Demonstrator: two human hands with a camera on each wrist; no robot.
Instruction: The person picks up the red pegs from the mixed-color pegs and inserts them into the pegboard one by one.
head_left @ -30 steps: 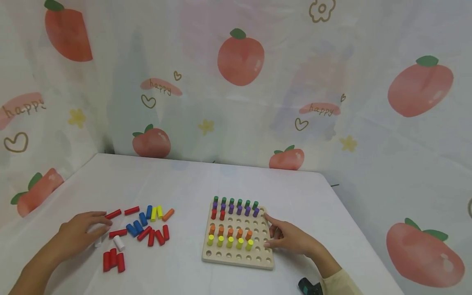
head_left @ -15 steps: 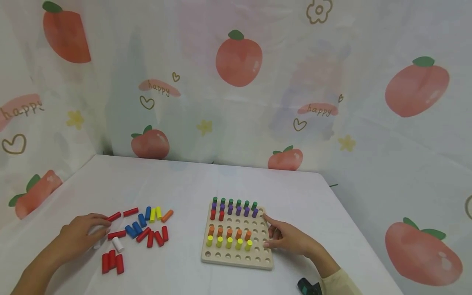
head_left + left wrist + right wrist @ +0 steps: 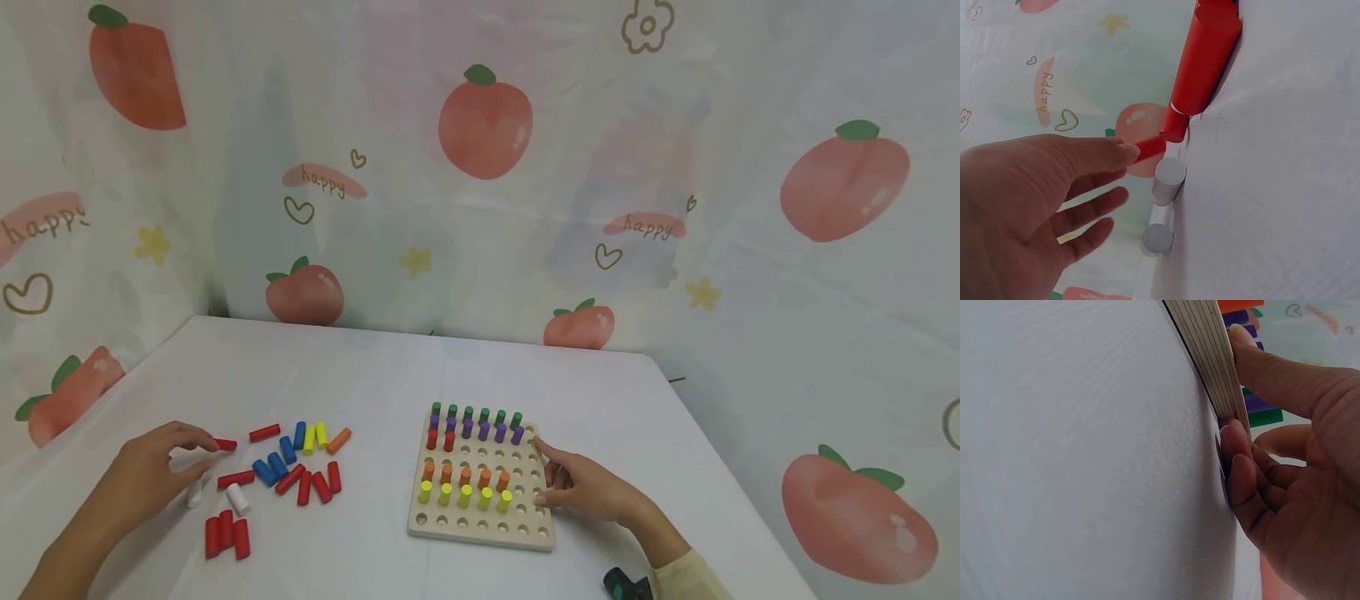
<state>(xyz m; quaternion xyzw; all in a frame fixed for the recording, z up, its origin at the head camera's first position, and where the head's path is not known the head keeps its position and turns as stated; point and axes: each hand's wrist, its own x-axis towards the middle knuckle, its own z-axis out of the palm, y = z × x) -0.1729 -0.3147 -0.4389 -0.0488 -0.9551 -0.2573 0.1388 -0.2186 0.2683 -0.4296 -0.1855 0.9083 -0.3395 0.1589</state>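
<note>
My left hand pinches a red peg between thumb and finger at the far left of the loose pegs. Its other fingers are spread apart in the left wrist view. At the right edge of the wooden pegboard, my right hand grips the side, thumb on top and fingers against the edge. Standing in the board are rows of green pegs, purple pegs, orange pegs and yellow pegs. Two red pegs stand at the left of their row.
Several loose red pegs, blue pegs, two yellow pegs, an orange peg and two white pegs lie on the white table. A black object is beside the right sleeve.
My left hand has taken the red peg at its fingertips and turned or shifted it slightly from where it lay. The right hand keeps its grip on the board.
</note>
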